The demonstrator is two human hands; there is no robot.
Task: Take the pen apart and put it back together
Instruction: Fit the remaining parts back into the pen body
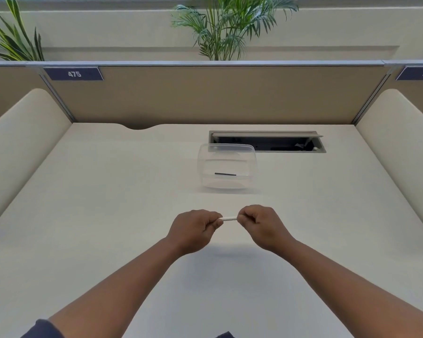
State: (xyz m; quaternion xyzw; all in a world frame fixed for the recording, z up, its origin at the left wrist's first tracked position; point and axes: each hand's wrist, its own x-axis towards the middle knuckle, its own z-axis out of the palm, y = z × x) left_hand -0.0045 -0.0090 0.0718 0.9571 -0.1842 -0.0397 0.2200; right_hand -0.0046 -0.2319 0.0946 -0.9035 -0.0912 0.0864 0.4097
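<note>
A white pen [229,218] lies level between my two hands, just above the desk [108,215]. My left hand [193,229] grips its left end with curled fingers. My right hand [260,224] pinches the right end. Only a short middle stretch of the barrel shows; both ends are hidden inside my fingers. Farther back stands a clear plastic container [226,167] with a thin dark stick-like part [225,174] lying on its bottom.
An open cable hatch [266,141] is sunk into the desk behind the container. Beige partition panels close off the back and both sides, with a sign reading 475 [73,73] at the upper left. Plants rise behind the partition.
</note>
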